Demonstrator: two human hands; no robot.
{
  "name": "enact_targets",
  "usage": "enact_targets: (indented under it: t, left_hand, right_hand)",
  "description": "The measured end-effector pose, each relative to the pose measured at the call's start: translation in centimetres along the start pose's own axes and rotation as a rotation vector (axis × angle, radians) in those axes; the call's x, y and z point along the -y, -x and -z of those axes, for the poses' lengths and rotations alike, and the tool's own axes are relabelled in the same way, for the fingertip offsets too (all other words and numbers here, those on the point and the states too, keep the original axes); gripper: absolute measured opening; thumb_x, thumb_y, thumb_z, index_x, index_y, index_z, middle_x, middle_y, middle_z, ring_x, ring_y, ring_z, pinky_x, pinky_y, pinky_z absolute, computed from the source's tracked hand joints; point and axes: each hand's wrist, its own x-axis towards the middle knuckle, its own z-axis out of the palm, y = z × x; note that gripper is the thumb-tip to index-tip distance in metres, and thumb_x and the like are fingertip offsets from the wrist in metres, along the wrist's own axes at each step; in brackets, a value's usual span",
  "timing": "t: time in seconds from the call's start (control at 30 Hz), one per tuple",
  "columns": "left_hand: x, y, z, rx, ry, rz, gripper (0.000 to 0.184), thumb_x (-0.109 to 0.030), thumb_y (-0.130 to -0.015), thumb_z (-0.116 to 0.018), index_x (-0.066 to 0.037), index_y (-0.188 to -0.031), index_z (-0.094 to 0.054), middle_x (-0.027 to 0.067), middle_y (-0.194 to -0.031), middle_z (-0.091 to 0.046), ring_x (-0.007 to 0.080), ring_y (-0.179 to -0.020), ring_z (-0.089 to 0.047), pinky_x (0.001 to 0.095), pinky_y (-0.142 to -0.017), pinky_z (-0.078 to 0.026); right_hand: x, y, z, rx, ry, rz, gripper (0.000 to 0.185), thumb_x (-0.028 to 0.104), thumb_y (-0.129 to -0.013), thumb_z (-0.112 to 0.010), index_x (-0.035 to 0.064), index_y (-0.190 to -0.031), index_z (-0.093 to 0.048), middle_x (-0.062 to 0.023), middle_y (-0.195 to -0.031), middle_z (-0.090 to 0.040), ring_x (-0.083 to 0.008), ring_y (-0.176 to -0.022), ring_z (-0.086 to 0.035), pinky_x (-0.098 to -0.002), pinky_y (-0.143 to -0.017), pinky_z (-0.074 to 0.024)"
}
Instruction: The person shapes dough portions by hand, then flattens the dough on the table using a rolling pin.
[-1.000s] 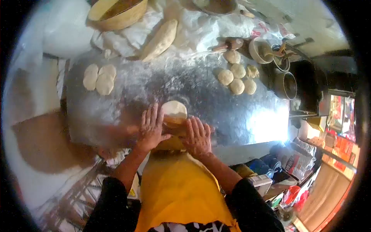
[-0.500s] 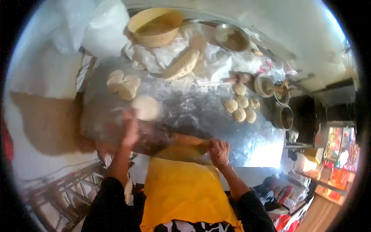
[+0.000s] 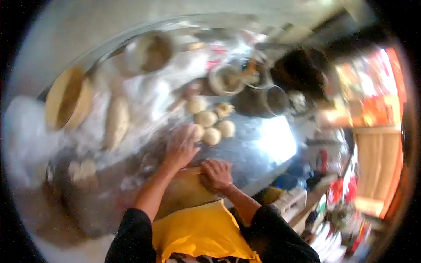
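My left hand [image 3: 182, 147] stretches forward over the metal worktop [image 3: 247, 151], its fingers extended and blurred. Its fingertips overlap the left edge of a round dough ball [image 3: 199, 133]; I cannot tell how firmly they touch. More dough balls [image 3: 212, 136] cluster beside it, one of them rougher on top. Close to the front edge, my right hand [image 3: 218, 175] is curled round a brown wooden rolling pin [image 3: 205, 180], mostly hidden beneath the fingers. Larger dough pieces [image 3: 83, 170] lie blurred at the far left.
A long dough loaf [image 3: 117, 122] lies on floury white cloth [image 3: 153, 98]. A deep tan bowl [image 3: 69, 98] and a metal bowl [image 3: 155, 51] stand at the back. Round pots [image 3: 275, 101] border the worktop's right. A yellow apron [image 3: 193, 232] meets the front edge.
The view has swung right. My left hand has gone from beside a flat dough round to the cluster of balls. My right hand stays near the front edge, now closer to my left.
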Motion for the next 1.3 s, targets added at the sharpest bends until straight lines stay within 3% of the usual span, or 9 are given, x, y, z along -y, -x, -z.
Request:
enact_targets:
  t: [0.2, 0.4, 0.5, 0.63, 0.87, 1.0, 1.07, 1.23, 1.3]
  left_hand:
    - [5.2, -4.0, -3.2, 0.012, -0.227, -0.349, 0.054, -0.015, -0.098, -0.062, -0.004, -0.151, -0.054, 0.0214, -0.145, -0.058, 0.0409, -0.129, -0.058, 0.0522, -0.11, -0.049]
    - [4.6, 2.6, 7.4, -0.302, 0.331, 0.176, 0.066, -0.003, -0.101, -0.056, 0.005, -0.163, -0.035, 0.0306, -0.161, -0.041, 0.0481, -0.147, -0.041, 0.0515, -0.121, -0.038]
    - [15.0, 14.3, -2.6, -0.332, -0.027, 0.169, 0.063, -0.002, -0.101, -0.059, 0.004, -0.161, -0.04, 0.0288, -0.168, -0.034, 0.0452, -0.154, -0.036, 0.0525, -0.127, -0.032]
    - [5.6, 22.2, -0.7, -0.2, -0.043, 0.159, 0.057, -0.004, -0.101, -0.059, 0.004, -0.156, -0.047, 0.0267, -0.166, -0.039, 0.0467, -0.155, -0.036, 0.0547, -0.129, -0.029]
    - [3.3, 24.6, 1.1, 0.033, 0.048, 0.144, 0.054, -0.023, -0.11, -0.053, 0.003, -0.156, -0.048, 0.0266, -0.164, -0.044, 0.0497, -0.153, -0.037, 0.0575, -0.125, -0.033]
    - [2.5, 18.6, 1.3, -0.094, 0.538, 0.589, 0.067, -0.039, -0.1, -0.069, -0.006, -0.156, -0.051, 0.0177, -0.163, -0.049, 0.0438, -0.151, -0.042, 0.057, -0.126, -0.03]
    - [-2.1, 16.1, 3.2, 0.099, -0.356, 0.224, 0.081, -0.055, -0.099, -0.066, -0.009, -0.162, -0.044, 0.0163, -0.17, -0.038, 0.0415, -0.158, -0.031, 0.0616, -0.128, -0.023]
    - [-1.2, 15.3, 2.6, 0.078, -0.296, 0.261, 0.088, -0.062, -0.097, -0.063, -0.011, -0.165, -0.039, 0.0151, -0.173, -0.031, 0.0404, -0.162, -0.023, 0.0668, -0.127, -0.017]
    - [0.7, 16.3, 1.0, 0.119, -0.364, 0.255, 0.086, -0.061, -0.099, -0.061, -0.011, -0.165, -0.038, 0.015, -0.174, -0.03, 0.0396, -0.162, -0.023, 0.0678, -0.127, -0.017]
  right_hand:
    - [-0.9, -0.2, 0.2, 0.031, -0.128, 0.009, 0.058, 0.026, -0.105, -0.053, 0.0192, -0.161, -0.04, -0.0099, -0.164, -0.045, -0.0326, -0.151, -0.041, -0.0557, -0.125, -0.0264]
    - [-1.1, -0.7, -0.5, -0.084, -0.096, -0.141, 0.061, 0.024, -0.103, -0.056, 0.0158, -0.161, -0.039, -0.0113, -0.163, -0.045, -0.0326, -0.152, -0.039, -0.0535, -0.127, -0.0228]
    - [-0.5, -0.8, 0.6, -0.163, -0.071, -0.224, 0.061, 0.02, -0.102, -0.055, 0.0135, -0.16, -0.038, -0.0118, -0.162, -0.044, -0.0333, -0.152, -0.037, -0.0521, -0.128, -0.0206]
    - [0.5, -0.2, 0.2, -0.251, -0.102, -0.263, 0.058, 0.018, -0.101, -0.055, 0.0127, -0.158, -0.041, -0.0116, -0.157, -0.047, -0.0328, -0.147, -0.042, -0.0514, -0.127, -0.0231]
    - [0.1, 2.0, 1.0, -0.136, -0.092, -0.296, 0.047, 0.022, -0.104, -0.06, 0.0201, -0.15, -0.053, -0.0115, -0.152, -0.053, -0.0333, -0.143, -0.047, -0.052, -0.12, -0.0343]
    - [0.4, 5.2, 1.1, -0.203, -0.072, -0.301, 0.049, 0.023, -0.101, -0.064, 0.021, -0.149, -0.055, -0.0105, -0.15, -0.054, -0.0345, -0.141, -0.049, -0.0523, -0.115, -0.0389]
    - [0.8, 6.1, -0.1, -0.188, -0.054, -0.292, 0.056, 0.021, -0.098, -0.066, 0.0184, -0.152, -0.052, -0.0129, -0.151, -0.052, -0.036, -0.141, -0.047, -0.0522, -0.116, -0.0373]
    - [0.8, 5.3, 0.0, -0.244, -0.038, -0.276, 0.079, 0.021, -0.083, -0.08, 0.0149, -0.155, -0.048, -0.0161, -0.151, -0.049, -0.0391, -0.14, -0.045, -0.0529, -0.112, -0.039]
    - [0.5, 5.5, 0.4, -0.255, 0.054, -0.264, 0.058, 0.022, -0.089, -0.074, 0.0188, -0.144, -0.058, -0.0107, -0.141, -0.056, -0.0347, -0.132, -0.053, -0.0524, -0.107, -0.0439]
